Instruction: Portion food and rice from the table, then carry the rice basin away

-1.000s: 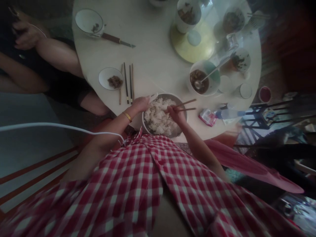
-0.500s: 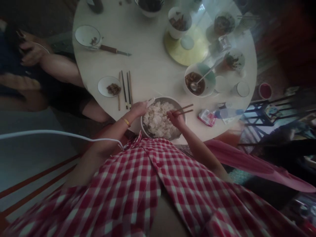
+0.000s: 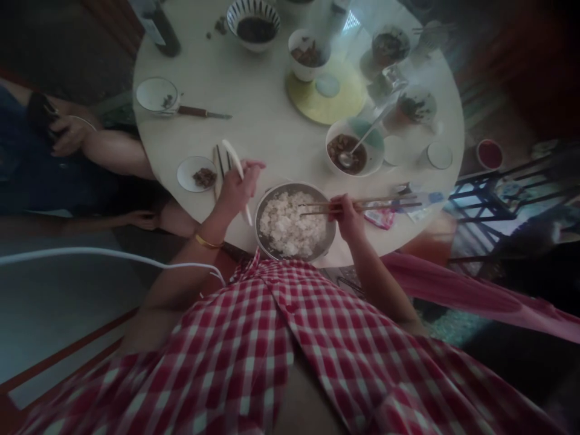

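Observation:
My left hand (image 3: pixel 238 187) is raised just left of the metal bowl (image 3: pixel 261 238), its fingers closed round a white curved utensil (image 3: pixel 233 156) that looks like a rice paddle. The bowl sits at the table's near edge, against the checked shirt, and holds white rice (image 3: pixel 292 223). At the bowl's right rim my right hand (image 3: pixel 347 217) grips a pair of chopsticks (image 3: pixel 385 204). Their tips reach left over the rice, slightly apart; whether they touch it, I cannot tell.
A small plate (image 3: pixel 185 174) with brown food lies left, beside other chopsticks (image 3: pixel 217 172). Behind are a soup bowl with a spoon (image 3: pixel 348 158), a yellow disc (image 3: pixel 296 99), a knife (image 3: pixel 203 113) and a bottle (image 3: pixel 163 36). A red-white packet (image 3: pixel 380 217) lies right. Another person's hand (image 3: pixel 70 134) is left.
My left hand has moved left, off the bowl's rim, bringing the white utensil up over the table. My right hand has shifted right, and the chopsticks lie flatter and farther out of the rice.

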Tool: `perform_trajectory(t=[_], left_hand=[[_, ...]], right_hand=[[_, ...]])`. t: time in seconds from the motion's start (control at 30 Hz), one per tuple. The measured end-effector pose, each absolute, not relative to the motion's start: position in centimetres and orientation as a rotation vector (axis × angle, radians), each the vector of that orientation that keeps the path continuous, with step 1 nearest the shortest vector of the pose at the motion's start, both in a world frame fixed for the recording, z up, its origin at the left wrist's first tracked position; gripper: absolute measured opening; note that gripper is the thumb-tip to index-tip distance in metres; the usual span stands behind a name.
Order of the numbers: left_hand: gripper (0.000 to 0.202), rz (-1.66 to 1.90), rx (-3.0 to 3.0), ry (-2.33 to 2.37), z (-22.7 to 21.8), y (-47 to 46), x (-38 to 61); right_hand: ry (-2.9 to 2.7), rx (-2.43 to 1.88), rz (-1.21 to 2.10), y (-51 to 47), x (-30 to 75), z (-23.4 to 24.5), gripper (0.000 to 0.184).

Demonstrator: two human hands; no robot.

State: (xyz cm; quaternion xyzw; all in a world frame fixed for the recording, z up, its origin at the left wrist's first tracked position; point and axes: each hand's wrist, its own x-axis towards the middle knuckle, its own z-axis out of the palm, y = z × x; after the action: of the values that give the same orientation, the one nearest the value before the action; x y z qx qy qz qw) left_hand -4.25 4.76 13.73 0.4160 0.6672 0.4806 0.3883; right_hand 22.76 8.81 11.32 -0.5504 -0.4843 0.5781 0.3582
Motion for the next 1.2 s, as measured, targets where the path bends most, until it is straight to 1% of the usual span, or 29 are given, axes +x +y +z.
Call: perform_trajectory(t=[0.07, 0.13, 0.2, 0.33, 0.4, 0.5, 0.6, 0.67, 0.73, 0.8, 0.9, 1.03, 1.1, 1.2], left_hand=[[0.035, 1.318, 0.835, 1.421, 14.2, 5.1, -2.4], [0.031, 1.293, 0.646, 1.233, 14.2, 5.5, -0.5], [0.025, 1.263, 0.508, 1.14, 13.9, 6.0, 1.1], [0.014, 1.294, 0.396, 1.105, 13.0, 6.5, 2.8], [0.012, 1.312, 0.425, 1.146, 12.5, 6.6, 3.1], [0.014, 1.28, 0.623, 1.32, 12.0, 6.4, 3.3], [0.018, 1.001, 1.145, 1.519, 11.7, 5.9, 3.7], [0.016, 0.703, 1.586, 1.503, 11.6, 5.3, 4.3], [0.018, 0.427, 1.904, 1.416, 11.6, 4.8, 5.1], [0.019, 0.224, 2.052, 1.381, 11.5, 4.4, 5.8], [0.016, 0.081, 2.103, 1.384, 11.1, 3.8, 6.0], [0.019, 0.116, 1.968, 1.392, 9.7, 2.5, 5.1], [0.023, 0.264, 1.8, 1.422, 9.1, 1.7, 4.8], [0.025, 0.558, 1.428, 1.472, 8.8, 1.1, 4.6]], right_hand=[[-1.249, -1.408, 1.504, 8.6, 22.6, 11.7, 0.048], [-1.321, -1.385, 1.484, 8.2, 22.2, 12.2, 0.047], [-1.395, -1.367, 1.42, 7.5, 21.9, 12.8, 0.046], [-1.445, -1.329, 1.284, 6.0, 21.5, 13.2, 0.046], [-1.548, -1.293, 1.317, 5.5, 21.7, 12.5, 0.045], [-1.728, -1.338, 1.359, 5.4, 22.3, 10.9, 0.044], [-1.677, -1.424, 1.351, 6.0, 23.0, 10.0, 0.045], [-1.608, -1.41, 1.34, 6.5, 23.0, 10.3, 0.044], [-1.539, -1.382, 1.343, 6.8, 22.7, 11.0, 0.044], [-1.434, -1.376, 1.388, 6.8, 22.5, 11.8, 0.045], [-1.263, -1.4, 1.456, 7.0, 23.2, 12.7, 0.049], [-1.082, -1.427, 1.349, 8.1, 25.7, 13.4, 0.049], [-1.035, -1.442, 1.298, 8.7, 26.7, 13.4, 0.048], [-1.004, -1.451, 1.366, 8.9, 27.1, 12.9, 0.047]])
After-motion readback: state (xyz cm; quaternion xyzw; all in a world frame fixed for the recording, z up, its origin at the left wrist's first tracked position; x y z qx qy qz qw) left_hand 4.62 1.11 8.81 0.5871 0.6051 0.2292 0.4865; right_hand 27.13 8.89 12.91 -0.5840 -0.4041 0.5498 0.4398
